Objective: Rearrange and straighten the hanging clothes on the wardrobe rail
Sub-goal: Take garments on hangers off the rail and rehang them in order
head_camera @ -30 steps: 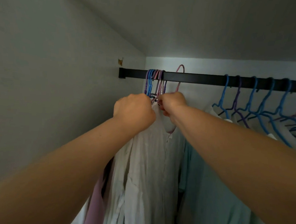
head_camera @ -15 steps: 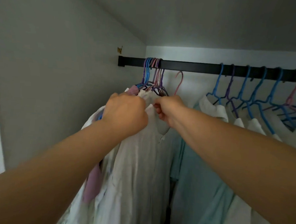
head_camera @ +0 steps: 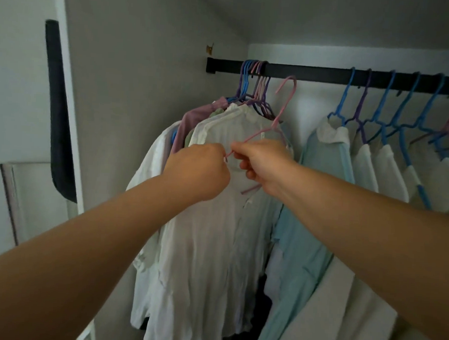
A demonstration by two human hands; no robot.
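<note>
A black wardrobe rail (head_camera: pixel 314 73) runs across the top. A pink hanger (head_camera: pixel 282 105) is off the rail, its hook tilted below the bar. My right hand (head_camera: pixel 262 164) grips its frame. My left hand (head_camera: pixel 200 171) pinches the hanger's left end. Both hands are in front of a white shirt (head_camera: pixel 215 234) that hangs with a bunch of clothes at the rail's left end. A light blue shirt (head_camera: pixel 319 180) hangs just to the right.
Several white garments on blue and purple hangers (head_camera: pixel 392 121) fill the rail's right side. The wardrobe's left wall (head_camera: pixel 144 87) is close to the bunched clothes. A dark cloth (head_camera: pixel 57 114) hangs outside at the far left.
The pink hanger has come off the rail and dropped lower with both hands. The view has pulled back and down, showing more of the clothes.
</note>
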